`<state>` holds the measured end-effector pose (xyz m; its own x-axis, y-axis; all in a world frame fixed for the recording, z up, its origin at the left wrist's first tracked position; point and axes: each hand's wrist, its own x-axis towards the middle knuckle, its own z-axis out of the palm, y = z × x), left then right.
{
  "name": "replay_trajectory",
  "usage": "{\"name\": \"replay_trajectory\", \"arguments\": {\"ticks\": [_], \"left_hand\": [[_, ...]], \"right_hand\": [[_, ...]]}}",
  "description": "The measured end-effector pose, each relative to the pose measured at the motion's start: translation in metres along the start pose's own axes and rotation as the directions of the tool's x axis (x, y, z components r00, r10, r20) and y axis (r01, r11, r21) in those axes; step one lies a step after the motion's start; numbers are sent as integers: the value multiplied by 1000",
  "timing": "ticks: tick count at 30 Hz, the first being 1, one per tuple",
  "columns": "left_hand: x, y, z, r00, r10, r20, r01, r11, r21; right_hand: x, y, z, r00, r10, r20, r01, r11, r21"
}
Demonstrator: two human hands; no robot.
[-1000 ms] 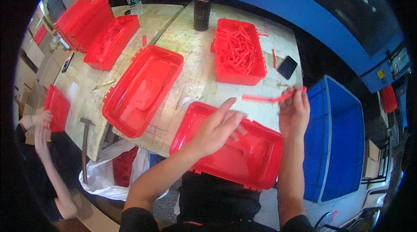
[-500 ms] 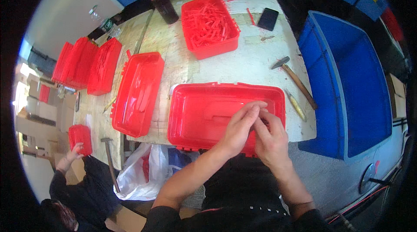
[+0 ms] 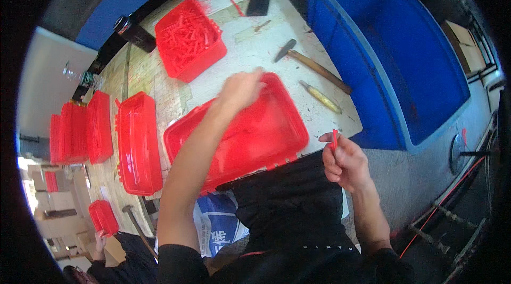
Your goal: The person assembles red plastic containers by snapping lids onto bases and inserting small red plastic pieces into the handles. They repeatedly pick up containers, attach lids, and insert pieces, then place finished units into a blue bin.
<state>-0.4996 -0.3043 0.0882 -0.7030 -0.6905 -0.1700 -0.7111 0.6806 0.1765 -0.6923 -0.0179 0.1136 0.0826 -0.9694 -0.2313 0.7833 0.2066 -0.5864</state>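
Observation:
A shallow red plastic tray (image 3: 250, 140) lies at an angle in front of me at the table's near edge. My left hand (image 3: 240, 91) is at its far rim, its fingers smeared by motion. I cannot tell whether it grips the rim. To the right, off the table edge, my right hand (image 3: 348, 164) pinches a small red plastic strip (image 3: 334, 139) between thumb and fingers, the strip pointing up. Beyond the tray, a red bin (image 3: 199, 66) is filled with loose red plastic strips (image 3: 183, 39).
A hammer (image 3: 314, 67) and a yellow-handled knife (image 3: 322, 97) lie right of the tray, a black phone (image 3: 259, 2) farther back. A large blue crate (image 3: 367, 60) stands at right. Another red tray (image 3: 139, 145), stacked red parts (image 3: 74, 132) and a co-worker's hand (image 3: 100, 240) are at left.
My hands, together over the tray before, are now apart: the left at the far rim, the right out to the right with a red strip showing. The tray sits turned, and the view has swung.

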Motion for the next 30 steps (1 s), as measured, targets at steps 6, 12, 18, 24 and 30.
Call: {"name": "replay_trajectory", "arguments": {"ticks": [6, 12, 18, 24, 30], "left_hand": [[-51, -86, -6, 904, -405, -135, 385, 910, -157], [-123, -73, 12, 814, -577, -67, 556, 807, -198], [-124, -47, -6, 888, -190, -418, 150, 981, -127], [-51, -64, -20, 989, 31, 145, 1, 976, -217], [-50, -74, -2, 986, 92, 140, -53, 964, -262]], "right_hand": [[19, 3, -6, 991, -10, 130, -21, 971, 237], [47, -7, 17, 974, 176, 140, -175, 984, -18], [94, 0, 67, 968, -70, 240, 249, 210, -946], [173, 37, 95, 982, 14, 186, 183, -268, -946], [209, 62, 92, 989, 97, -112, -103, -94, -990]]}}
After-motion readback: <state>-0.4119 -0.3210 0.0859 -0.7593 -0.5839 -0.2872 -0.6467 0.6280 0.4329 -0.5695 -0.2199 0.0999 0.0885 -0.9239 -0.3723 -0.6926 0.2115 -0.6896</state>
